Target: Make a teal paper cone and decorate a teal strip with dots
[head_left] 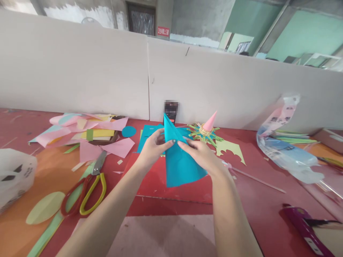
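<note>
A blue paper sheet (182,166), folded or rolled to a narrow point at its top and wide at its curved lower edge, is held up over the red board (150,184). My left hand (155,146) grips its left edge, thumb on the front and fingers behind. My right hand (198,151) pinches the right side, its thumb close to the left thumb. Behind the hands lie more blue paper pieces (144,137). A pink cone (210,122) stands on a ring with green spokes (205,132), just behind my right hand.
Scissors (92,185) with red and yellow handles lie left, near pink paper scraps (118,147) and a white bag (16,175). A phone (170,112) leans on the white partition (214,82). At right are a plastic bag (289,153) and a purple tool (302,225).
</note>
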The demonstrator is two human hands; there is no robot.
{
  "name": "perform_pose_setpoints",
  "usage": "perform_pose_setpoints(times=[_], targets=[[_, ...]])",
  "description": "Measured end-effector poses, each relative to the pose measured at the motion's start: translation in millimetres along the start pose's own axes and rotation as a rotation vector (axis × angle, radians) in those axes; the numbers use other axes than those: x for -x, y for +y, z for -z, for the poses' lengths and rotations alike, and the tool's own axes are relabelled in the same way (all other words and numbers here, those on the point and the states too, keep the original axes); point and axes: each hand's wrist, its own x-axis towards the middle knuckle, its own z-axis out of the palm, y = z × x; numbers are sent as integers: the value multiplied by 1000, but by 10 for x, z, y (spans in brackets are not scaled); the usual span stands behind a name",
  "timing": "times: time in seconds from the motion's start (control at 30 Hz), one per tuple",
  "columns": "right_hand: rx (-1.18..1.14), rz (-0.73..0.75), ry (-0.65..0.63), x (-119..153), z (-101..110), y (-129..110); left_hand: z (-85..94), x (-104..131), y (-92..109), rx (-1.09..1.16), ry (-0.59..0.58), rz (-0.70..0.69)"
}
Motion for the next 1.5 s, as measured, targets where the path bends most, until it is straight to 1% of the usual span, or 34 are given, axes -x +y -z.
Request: perform_pose_setpoints(times=[0.13,0.27,0.43,0.57,0.7,1.17,1.5], targets=[[-14,-12,-26,9,0,-25,-3,3,6,16,-6,-3],[-12,-21,-72,14,-9,-41,-7,0,-8,26,35,-21],[33,-17,-45,0,-43,-33,3,-13,-28,11,84,-12],[32,-2,-46,-3,-46,-30,21,-21,-30,8,38,-12],[11,-17,-54,1,-33,-25,33,-27,-31,0,-11,-25],[-63,35,-26,-13,-56,34,17,-23,-30,-8,3,-17],[-40,30,-22,-25,-67,39,18,-35,-52,-12,7,-19]])
